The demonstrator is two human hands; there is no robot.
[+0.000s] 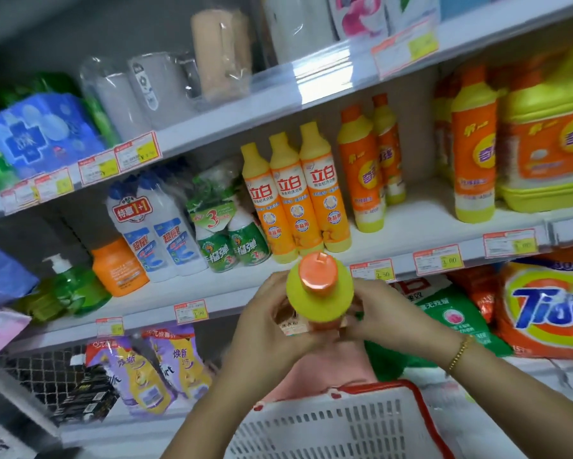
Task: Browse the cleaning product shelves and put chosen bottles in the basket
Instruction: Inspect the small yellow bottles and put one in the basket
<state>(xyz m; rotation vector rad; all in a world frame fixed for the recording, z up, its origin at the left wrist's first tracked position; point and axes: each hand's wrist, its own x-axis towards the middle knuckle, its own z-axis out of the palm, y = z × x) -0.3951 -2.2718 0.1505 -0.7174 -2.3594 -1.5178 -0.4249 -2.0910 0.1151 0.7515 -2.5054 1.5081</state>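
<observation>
While L hand & R hand fingers grip yellow bottle, white basket apparently just below.

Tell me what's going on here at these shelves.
A person stands at the cleaning product shelves, holding a yellow bottle with an orange cap upright in both hands. The left hand and the right hand wrap around its body. The white basket with a red rim sits just below, and the bottle is not yet in it.
</observation>
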